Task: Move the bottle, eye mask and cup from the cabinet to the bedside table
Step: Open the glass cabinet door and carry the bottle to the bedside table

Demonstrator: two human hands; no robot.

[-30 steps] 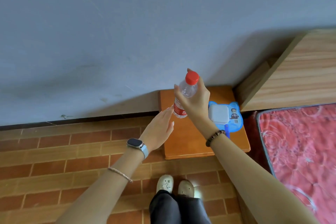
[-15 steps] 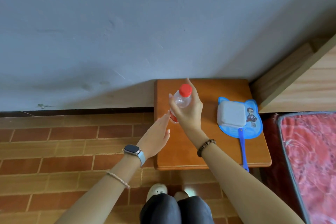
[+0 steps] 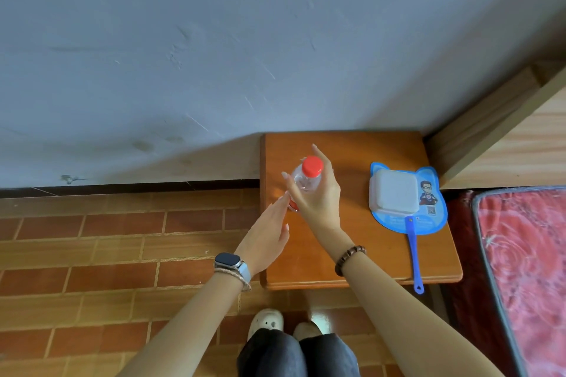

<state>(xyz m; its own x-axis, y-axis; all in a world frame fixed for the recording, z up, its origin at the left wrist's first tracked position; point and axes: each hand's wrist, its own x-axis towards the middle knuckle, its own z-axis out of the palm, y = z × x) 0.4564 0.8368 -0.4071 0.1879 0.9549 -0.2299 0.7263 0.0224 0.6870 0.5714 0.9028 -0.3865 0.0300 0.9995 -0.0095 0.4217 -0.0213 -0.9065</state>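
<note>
On the left part of the small wooden table (image 3: 361,260), your right hand (image 3: 317,197) has its grip closed around a clear bottle (image 3: 306,182) with a red cap. The bottle stands up straight, low over the table top; you cannot tell if its bottom touches the wood. Your left hand (image 3: 266,239) is flat and open, holding nothing, with its fingertips right by the bottle's lower side. On the right part of the table lies a blue cat-shaped fan (image 3: 410,211), and a white square box (image 3: 393,193) sits on it. They are well apart from the bottle. A red mattress (image 3: 526,260) is beside the table.
</note>
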